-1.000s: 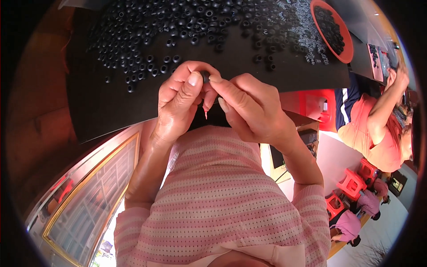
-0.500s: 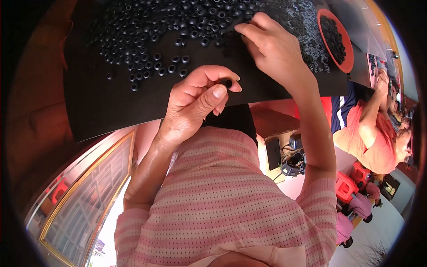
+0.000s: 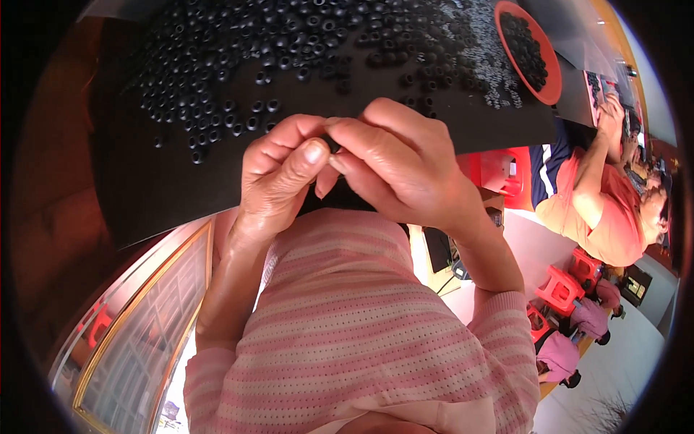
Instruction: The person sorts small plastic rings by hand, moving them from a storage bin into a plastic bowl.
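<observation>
Just above the near edge of the black tabletop (image 3: pixel 166 199), my two hands meet. My left hand (image 3: pixel 278 173) pinches a small round black part (image 3: pixel 332 144) between thumb and fingers. From the right, my right hand (image 3: pixel 408 166) closes its thumb and forefinger at the same part; whether it holds a second small piece is hidden by the fingers. Beyond the hands lie many loose black parts (image 3: pixel 303 43), hollow and bead-like with an opening. To their right spreads a heap of tiny greyish, shiny pieces (image 3: pixel 466 54).
An orange bowl (image 3: pixel 554 94) of black parts stands at the table's right end. Past it sits a person in an orange shirt (image 3: pixel 614 231), arms at a work surface. Red stools (image 3: pixel 558 288) and other people are farther right. A gold-framed panel (image 3: pixel 141 318) stands at lower left.
My right hand has come back from the scattered parts and joined my left hand at the black part. The whole view has shifted slightly.
</observation>
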`<state>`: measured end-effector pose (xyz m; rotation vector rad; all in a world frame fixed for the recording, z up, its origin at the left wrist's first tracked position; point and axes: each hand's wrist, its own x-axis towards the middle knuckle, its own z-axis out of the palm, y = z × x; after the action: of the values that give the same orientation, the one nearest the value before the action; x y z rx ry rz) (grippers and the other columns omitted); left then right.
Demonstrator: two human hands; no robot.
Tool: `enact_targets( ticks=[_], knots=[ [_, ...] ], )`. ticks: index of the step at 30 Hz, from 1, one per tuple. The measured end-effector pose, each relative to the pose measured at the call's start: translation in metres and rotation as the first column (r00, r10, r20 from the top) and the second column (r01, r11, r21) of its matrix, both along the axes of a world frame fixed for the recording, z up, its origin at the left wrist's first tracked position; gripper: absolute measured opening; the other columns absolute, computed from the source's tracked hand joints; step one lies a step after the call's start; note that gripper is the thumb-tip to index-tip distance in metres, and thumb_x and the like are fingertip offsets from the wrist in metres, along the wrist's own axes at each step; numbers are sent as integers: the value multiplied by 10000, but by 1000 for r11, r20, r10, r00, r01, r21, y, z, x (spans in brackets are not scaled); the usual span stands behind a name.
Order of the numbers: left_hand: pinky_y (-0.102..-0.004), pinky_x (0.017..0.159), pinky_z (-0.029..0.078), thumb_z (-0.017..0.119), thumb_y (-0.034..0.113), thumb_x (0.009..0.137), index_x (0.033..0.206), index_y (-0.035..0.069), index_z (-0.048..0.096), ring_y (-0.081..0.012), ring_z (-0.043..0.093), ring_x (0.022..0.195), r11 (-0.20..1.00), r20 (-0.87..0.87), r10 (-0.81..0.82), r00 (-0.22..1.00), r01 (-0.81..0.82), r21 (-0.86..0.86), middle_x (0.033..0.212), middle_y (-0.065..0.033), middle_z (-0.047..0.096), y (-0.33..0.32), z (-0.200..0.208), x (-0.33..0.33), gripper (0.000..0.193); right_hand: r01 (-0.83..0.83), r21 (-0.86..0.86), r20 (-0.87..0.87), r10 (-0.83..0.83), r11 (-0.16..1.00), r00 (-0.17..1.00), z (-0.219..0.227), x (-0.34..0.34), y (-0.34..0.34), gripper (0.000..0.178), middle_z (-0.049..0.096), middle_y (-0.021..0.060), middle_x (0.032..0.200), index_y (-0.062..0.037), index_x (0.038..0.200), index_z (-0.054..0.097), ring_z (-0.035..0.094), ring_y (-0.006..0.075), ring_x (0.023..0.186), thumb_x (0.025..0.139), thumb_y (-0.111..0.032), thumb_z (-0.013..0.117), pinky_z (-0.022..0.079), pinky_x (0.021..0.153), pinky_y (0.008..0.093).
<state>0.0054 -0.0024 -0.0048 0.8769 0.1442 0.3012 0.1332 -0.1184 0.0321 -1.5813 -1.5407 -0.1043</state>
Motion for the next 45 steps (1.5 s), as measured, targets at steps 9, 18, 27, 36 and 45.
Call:
enact_targets(
  ticks=[9,18,27,36,45],
  knots=[
    [-211,563,398,498,314,990,937,11,573,-67,452,620,964,-4,-59,998,58,261,806,-31,572,-2,1,4,316,91,-117,31,-88,989,996,10,28,-30,157,564,90,786,-67,939,631,583,260,660,791,-90,674,484,560,359],
    [-206,542,415,499,283,992,908,13,579,-59,462,591,962,-52,-33,998,46,267,778,-27,579,-4,4,5,294,373,-359,339,-253,855,906,-9,119,-34,105,564,80,851,-97,928,646,599,302,774,835,-113,599,485,628,408],
    [-207,537,425,520,263,983,908,10,592,-58,466,586,959,-41,-35,999,45,281,778,-28,588,-5,3,6,274,366,-428,368,-211,826,906,-4,114,-26,120,558,73,859,-58,955,644,589,289,748,855,-118,619,470,657,367],
    [-203,532,412,529,262,980,912,12,595,-58,470,587,965,-33,-8,999,17,261,794,-30,593,-6,3,4,268,457,-548,411,-250,701,877,7,107,-12,146,588,82,886,-40,908,632,601,311,814,844,-170,623,472,685,406],
    [-201,518,402,538,274,975,907,11,596,-56,472,579,961,-36,-13,999,23,276,790,-28,592,-6,2,5,277,411,-484,343,-265,772,901,2,112,-13,102,583,56,871,-32,937,612,596,236,756,854,-73,572,472,676,320]
  ],
)
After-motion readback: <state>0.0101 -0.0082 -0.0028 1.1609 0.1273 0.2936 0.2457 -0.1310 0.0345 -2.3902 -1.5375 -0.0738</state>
